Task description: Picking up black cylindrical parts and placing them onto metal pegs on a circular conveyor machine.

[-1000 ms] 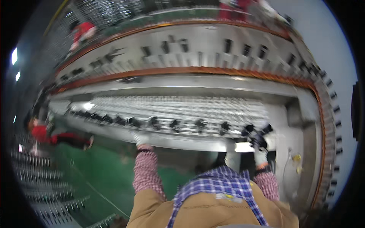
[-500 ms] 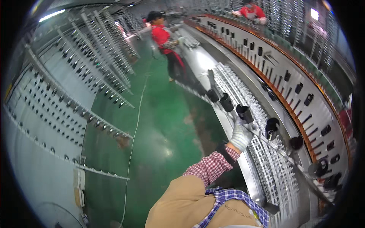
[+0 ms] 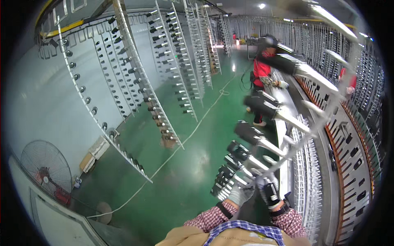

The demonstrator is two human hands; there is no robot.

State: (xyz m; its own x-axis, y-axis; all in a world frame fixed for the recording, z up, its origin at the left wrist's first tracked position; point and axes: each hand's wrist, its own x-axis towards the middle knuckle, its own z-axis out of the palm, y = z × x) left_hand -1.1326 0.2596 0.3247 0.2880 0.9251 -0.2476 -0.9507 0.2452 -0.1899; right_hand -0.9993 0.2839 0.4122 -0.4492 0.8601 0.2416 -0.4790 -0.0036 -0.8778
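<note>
Long metal rack bar (image 3: 303,144), black cylinders (image 3: 249,133) fitted along it, is held aloft, slanting up toward the table (image 3: 283,93) side. Lower end is grasped by both hands: left hand (image 3: 241,195) and right hand (image 3: 266,181), the latter partly hidden by a cylinder. Judged stiff, unwieldy, fairly heavy; cylinders likely slippery, scratch-prone. Best gripped on bare metal between cylinders. Pale bars (image 3: 308,186) are laid alongside.
</note>
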